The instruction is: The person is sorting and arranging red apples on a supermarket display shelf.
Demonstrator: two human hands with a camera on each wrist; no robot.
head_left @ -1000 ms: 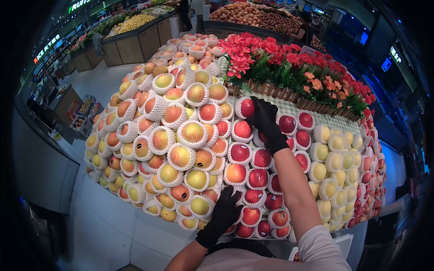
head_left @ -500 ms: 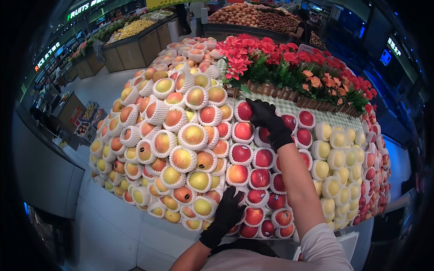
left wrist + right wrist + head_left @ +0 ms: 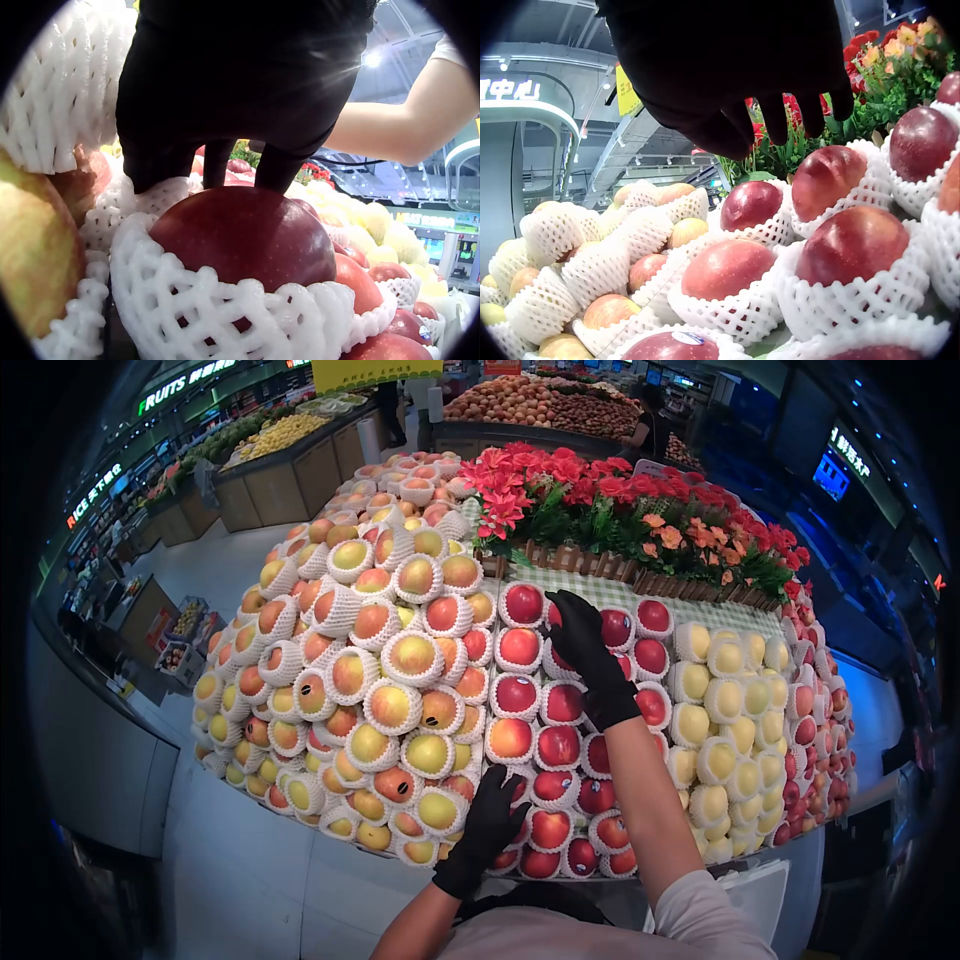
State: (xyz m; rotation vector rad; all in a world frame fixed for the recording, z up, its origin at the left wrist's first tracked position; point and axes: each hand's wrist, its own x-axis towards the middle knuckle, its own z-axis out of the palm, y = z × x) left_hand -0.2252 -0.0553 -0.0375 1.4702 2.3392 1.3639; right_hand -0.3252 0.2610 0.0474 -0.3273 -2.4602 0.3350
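Both hands wear black gloves. My right hand (image 3: 590,655) is over the back rows of red apples, its fingertips right at a partly covered apple (image 3: 553,616) beside the back-left corner apple (image 3: 523,604). In the right wrist view its fingers hang down loosely, with apples in white foam net sleeves (image 3: 829,182) below them. My left hand (image 3: 487,830) rests on the front left of the red apples, along the border with the yellow-red ones. The left wrist view shows its fingers pointing down behind a dark red apple (image 3: 247,232) in a foam net (image 3: 225,315).
Yellow-red apples in foam nets (image 3: 390,705) are heaped on the left. Pale yellow fruit (image 3: 725,700) stands in rows on the right. Behind the red apples are a checked cloth (image 3: 600,590), a small wooden fence (image 3: 580,563) and red and orange flowers (image 3: 620,495).
My right hand has drawn slightly right, away from the back-left corner apple, uncovering part of the apple beside it. My left hand stays at the front. The head view has shifted a little.
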